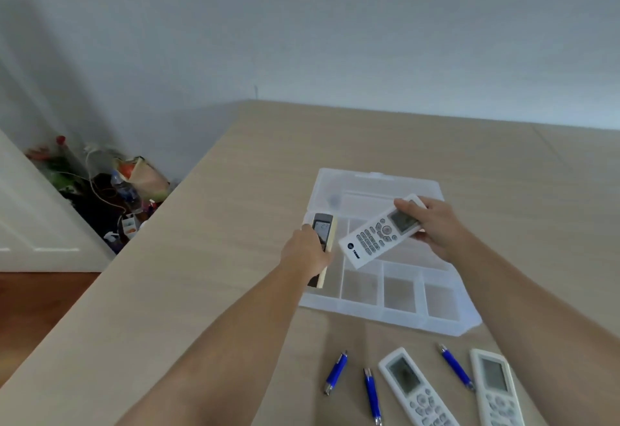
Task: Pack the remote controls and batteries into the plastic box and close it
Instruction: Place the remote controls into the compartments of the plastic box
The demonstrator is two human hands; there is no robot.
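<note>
Left hand (307,251) grips dark remote (322,229); right hand (436,224) pinches white remote (380,232) over plastic box (399,291). Advice: lay each flat, lengthwise, in long compartments.

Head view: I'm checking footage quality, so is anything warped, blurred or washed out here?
Head view: wide-angle warp bends the table edge and stretches the forearms; the floor clutter is soft; light is flat and dim; the clear plastic box is hazy, its dividers faint; the white remote stays readable.
</note>
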